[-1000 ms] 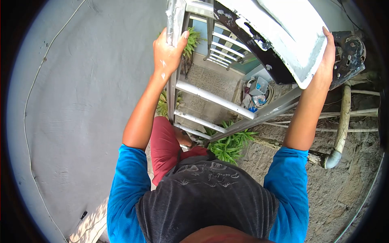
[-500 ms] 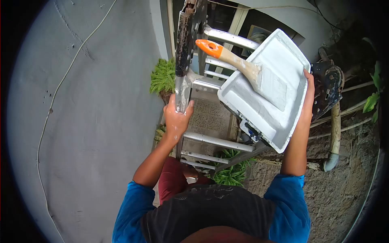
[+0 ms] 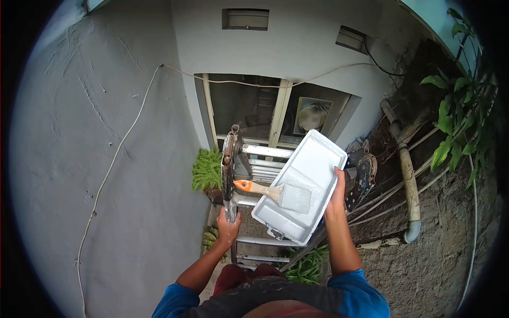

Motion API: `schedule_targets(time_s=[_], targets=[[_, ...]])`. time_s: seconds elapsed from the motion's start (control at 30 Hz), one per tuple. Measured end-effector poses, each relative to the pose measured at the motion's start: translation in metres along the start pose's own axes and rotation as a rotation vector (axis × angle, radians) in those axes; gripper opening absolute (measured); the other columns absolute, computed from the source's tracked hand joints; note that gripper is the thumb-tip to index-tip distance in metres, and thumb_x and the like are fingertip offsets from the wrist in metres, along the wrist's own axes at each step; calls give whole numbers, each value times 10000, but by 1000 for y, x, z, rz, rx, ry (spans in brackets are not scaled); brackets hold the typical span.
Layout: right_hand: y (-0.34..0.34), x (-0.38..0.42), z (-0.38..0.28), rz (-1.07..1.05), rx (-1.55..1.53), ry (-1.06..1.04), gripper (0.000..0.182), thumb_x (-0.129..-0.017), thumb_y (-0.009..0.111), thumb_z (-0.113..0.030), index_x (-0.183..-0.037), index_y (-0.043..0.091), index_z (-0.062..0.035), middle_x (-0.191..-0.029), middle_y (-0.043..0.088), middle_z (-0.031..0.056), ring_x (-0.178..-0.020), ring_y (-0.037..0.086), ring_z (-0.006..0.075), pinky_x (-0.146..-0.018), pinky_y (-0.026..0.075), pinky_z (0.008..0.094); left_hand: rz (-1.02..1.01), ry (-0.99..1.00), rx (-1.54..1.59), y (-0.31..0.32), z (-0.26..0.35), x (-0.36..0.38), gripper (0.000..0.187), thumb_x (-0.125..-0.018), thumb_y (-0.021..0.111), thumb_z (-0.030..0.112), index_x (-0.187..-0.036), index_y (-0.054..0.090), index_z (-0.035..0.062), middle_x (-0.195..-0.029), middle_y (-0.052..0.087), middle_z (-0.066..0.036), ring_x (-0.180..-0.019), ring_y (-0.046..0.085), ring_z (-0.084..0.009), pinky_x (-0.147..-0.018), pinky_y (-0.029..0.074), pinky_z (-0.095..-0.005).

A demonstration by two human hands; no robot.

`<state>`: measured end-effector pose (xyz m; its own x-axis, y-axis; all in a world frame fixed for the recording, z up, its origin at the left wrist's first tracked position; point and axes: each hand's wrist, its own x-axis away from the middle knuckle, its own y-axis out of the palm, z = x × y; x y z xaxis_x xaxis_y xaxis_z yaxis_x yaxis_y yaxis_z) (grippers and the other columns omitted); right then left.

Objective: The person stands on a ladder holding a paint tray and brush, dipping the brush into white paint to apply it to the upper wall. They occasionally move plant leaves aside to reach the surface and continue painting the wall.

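Observation:
My left hand (image 3: 228,227) is wrapped round the left side rail of an aluminium ladder (image 3: 268,151), just below its dark hinge. A white paint tray (image 3: 333,151) is gripped at its right edge by my right hand (image 3: 336,199); the thumb shows over the rim and the other fingers are hidden beneath. White paint coats the inside of the tray. Across it lies a wide paintbrush (image 3: 265,190) with an orange-tipped wooden handle, its bristles flat in the tray and its handle end past the left rim toward the hinge.
A grey wall (image 3: 132,212) with a cable (image 3: 108,172) stands on the left. Ahead is a window (image 3: 281,111). A fern (image 3: 208,169) grows beside the ladder. On the right are a pipe (image 3: 408,185), leafy plants (image 3: 450,122) and rough ground (image 3: 424,270).
My view has tilted up, showing more wall and window. The tray, brush and both hands appear lower and smaller; each hand keeps its hold.

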<state>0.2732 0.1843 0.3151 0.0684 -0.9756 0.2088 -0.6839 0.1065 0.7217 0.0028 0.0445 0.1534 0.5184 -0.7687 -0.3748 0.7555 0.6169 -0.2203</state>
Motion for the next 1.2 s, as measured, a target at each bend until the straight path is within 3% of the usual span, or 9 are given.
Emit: schedule_targets(time_s=[0.1, 0.17, 0.33, 0.47, 0.6, 0.93, 1.2], targets=[[-4, -1, 1, 17, -27, 34, 672, -842, 591, -386, -1369, 434, 0, -1289, 551, 183, -1174, 544, 333, -1024, 424, 416, 15, 68, -85, -1, -5, 5, 253, -796, 707, 110, -952, 539, 4, -707, 620, -169, -635, 633, -365, -597, 485, -404], [-7, -2, 3, -1, -46, 35, 668, -844, 587, -381, -1368, 433, 2, -1284, 552, 186, -1171, 546, 335, -1024, 425, 417, -16, -14, -15, 1, -9, 4, 280, -790, 716, 134, -972, 544, 10, -739, 624, -177, -686, 632, -387, -644, 483, -436], [1, 3, 0, 17, -50, 16, 655, -850, 575, -369, -1362, 433, 13, -1271, 556, 194, -1157, 554, 337, -1023, 428, 421, 13, 22, -102, 2, -12, 4, 334, -776, 721, 173, -1018, 554, 13, -837, 638, -200, -805, 618, -420, -754, 462, -477], [-2, -1, 0, 30, -30, 22, 654, -849, 588, -357, -1355, 433, 27, -1266, 556, 200, -1153, 557, 335, -1017, 436, 418, -13, -22, 6, 2, -13, 4, 325, -800, 700, 133, -1066, 565, 3, -840, 644, -177, -774, 650, -350, -734, 486, -422], [4, 4, -2, 60, -38, 15, 705, -815, 641, -371, -1356, 434, 32, -1260, 555, 197, -1147, 549, 332, -1009, 425, 388, -2, 8, -85, 3, -27, 4, 365, -798, 702, 131, -1098, 563, -24, -879, 647, -214, -793, 634, -406, -741, 488, -427], [-2, -1, 1, 57, -46, 27, 654, -846, 605, -353, -1344, 438, 36, -1237, 568, 201, -1124, 572, 326, -1002, 447, 411, -31, -3, -56, 1, -25, 4, 359, -794, 706, 144, -1082, 578, -27, -843, 657, -204, -756, 639, -391, -726, 487, -434], [2, 1, 0, 80, -41, 10, 656, -841, 615, -355, -1346, 442, 27, -1240, 565, 196, -1127, 567, 317, -1002, 443, 403, -41, -20, -170, 1, -41, 9, 439, -806, 698, 154, -1178, 552, -28, -983, 654, -215, -878, 621, -407, -802, 469, -450]])
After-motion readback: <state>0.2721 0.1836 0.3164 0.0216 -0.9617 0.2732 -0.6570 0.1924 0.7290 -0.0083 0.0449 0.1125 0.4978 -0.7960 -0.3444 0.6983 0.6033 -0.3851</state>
